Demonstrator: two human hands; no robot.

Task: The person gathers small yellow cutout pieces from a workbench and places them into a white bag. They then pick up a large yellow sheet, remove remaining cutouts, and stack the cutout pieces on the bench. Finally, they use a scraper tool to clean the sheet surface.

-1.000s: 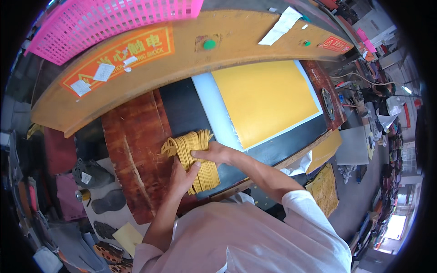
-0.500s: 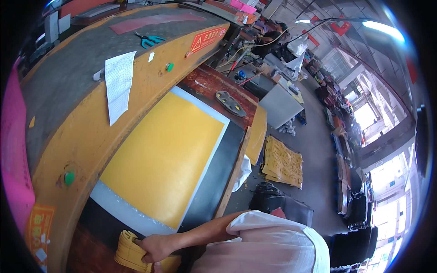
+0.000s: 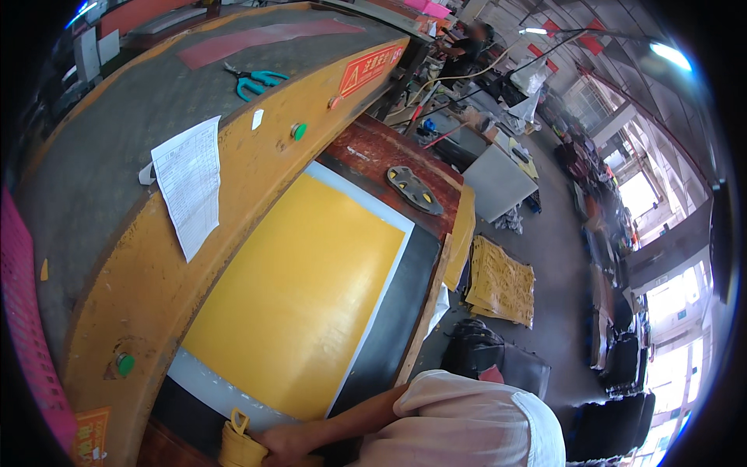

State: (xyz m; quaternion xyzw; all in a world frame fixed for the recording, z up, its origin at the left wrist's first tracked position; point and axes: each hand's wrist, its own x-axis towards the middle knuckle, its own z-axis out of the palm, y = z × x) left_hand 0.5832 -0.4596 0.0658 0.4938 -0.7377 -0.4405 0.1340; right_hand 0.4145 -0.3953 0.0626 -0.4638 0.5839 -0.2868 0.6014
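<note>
My right hand [image 3: 284, 445] rests on a bundle of yellow cut pieces [image 3: 236, 449] at the bottom edge, fingers closed on it. My forearm reaches to it from a white sleeve [image 3: 467, 416]. The bundle lies at the near end of a large yellow sheet [image 3: 299, 288] on a white board [image 3: 204, 387], on the dark bed of a press. My left hand is out of the picture.
The yellow machine housing [image 3: 156, 288] carries green buttons [image 3: 299, 131], a printed paper [image 3: 191, 183] and teal scissors [image 3: 257, 80]. A pink basket [image 3: 23, 319] sits far left. A black cutting die [image 3: 415, 189] lies beyond the sheet. Yellow sheets [image 3: 499, 280] are stacked on the floor. A person [image 3: 475, 39] stands far back.
The view has swung right, away from the wooden block. Both hands were on the yellow bundle a second ago; now only one hand shows, still on it at the frame's bottom.
</note>
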